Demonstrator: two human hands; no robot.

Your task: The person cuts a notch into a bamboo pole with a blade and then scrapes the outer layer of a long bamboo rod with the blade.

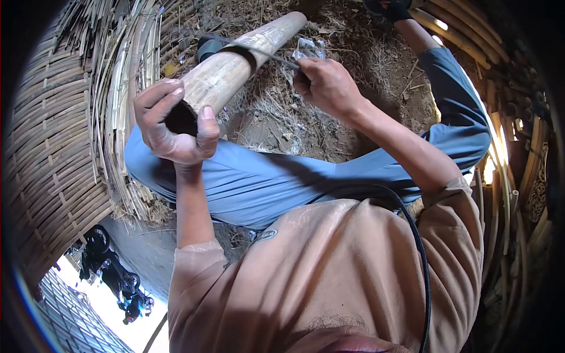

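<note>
A thick pale bamboo pole (216, 81) slants from my lap up toward the top middle, its dark hollow end facing me. My left hand (179, 126) is closed round that near end, thumb on one side and fingers on the other. In my closed right hand (329, 85) is a long, thin dark blade (268, 54), with its grip mostly hidden by the fingers. The blade lies across the upper part of the pole, and a dark curved shadow falls on the bamboo beside it. Beneath the near end are my legs in blue trousers (271, 176).
A woven bamboo panel (53, 153) stands at the left, beside many loose bamboo strips (138, 82). More bamboo poles (462, 26) lie at the right. Crumpled plastic (310, 46) and fibres litter the dirt. Motorbikes (120, 276) stand outside at lower left.
</note>
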